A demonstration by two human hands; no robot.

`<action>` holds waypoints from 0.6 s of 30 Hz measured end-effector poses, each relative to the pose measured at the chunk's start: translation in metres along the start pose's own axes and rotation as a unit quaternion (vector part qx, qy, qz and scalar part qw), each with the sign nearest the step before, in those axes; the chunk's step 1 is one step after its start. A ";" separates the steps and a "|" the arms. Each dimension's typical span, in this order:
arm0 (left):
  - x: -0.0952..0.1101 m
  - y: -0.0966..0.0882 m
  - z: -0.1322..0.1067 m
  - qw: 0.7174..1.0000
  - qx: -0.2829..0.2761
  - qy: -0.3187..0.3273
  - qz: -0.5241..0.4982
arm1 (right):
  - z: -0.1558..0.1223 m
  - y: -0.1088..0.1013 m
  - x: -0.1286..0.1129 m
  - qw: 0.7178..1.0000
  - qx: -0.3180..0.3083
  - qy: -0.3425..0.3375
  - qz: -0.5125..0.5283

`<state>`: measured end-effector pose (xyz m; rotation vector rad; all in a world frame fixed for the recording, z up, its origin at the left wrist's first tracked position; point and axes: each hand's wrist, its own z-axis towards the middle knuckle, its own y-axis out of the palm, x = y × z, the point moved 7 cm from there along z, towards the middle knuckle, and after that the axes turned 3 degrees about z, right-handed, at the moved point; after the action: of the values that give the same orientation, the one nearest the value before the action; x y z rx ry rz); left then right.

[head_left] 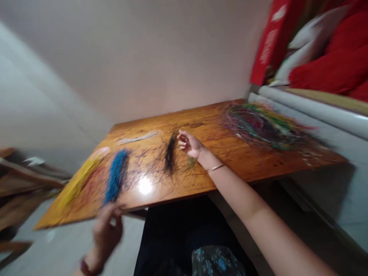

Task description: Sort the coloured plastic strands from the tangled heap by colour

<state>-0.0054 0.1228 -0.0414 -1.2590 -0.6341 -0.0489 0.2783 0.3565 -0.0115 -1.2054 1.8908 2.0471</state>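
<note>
- The right hand [189, 145] is held half open, its fingers loosely curled and nothing gripped; a bunch of black threads [170, 155] is lying just beside it on the wooden counter [230, 159].
- The left hand [107, 234] is blurred, so its grip cannot be told; blue threads [116, 176] are laid just beyond it.
- A multicoloured thread tangle [261, 126] is spread well past the right hand.

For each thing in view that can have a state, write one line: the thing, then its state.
Glossy wooden tabletop, strewn with stray strands.
Black strand bunch, lying loose.
Blue strand bunch, lying loose in a band.
Yellow strand bunch, spread out.
Multicoloured strand heap, tangled.
Bare right hand, open, empty, beside the black bunch.
Left hand, blurred, contents unclear.
</note>
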 end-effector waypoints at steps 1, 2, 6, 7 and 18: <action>0.031 0.032 -0.022 0.993 -0.072 0.081 -0.043 | -0.001 0.005 -0.005 1.000 -0.001 0.006 0.009; 0.068 0.075 -0.055 0.946 -0.237 0.198 -0.097 | -0.003 0.010 -0.011 1.000 -0.003 0.007 0.007; 0.170 0.184 -0.170 0.747 -0.519 0.313 -0.273 | -0.028 0.032 -0.037 0.989 -0.049 -0.027 -0.134; 0.188 0.206 -0.185 0.736 -0.525 0.293 -0.311 | -0.037 0.031 -0.045 0.979 -0.049 -0.045 -0.192; 0.181 0.370 -0.250 0.445 -0.668 -0.335 -0.492 | -0.177 -0.094 -0.290 0.727 0.371 -0.343 -0.466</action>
<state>0.3860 0.0762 -0.3172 -2.2071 -2.2914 -1.3491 0.6110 0.3442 0.1032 -0.7261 1.1051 0.8205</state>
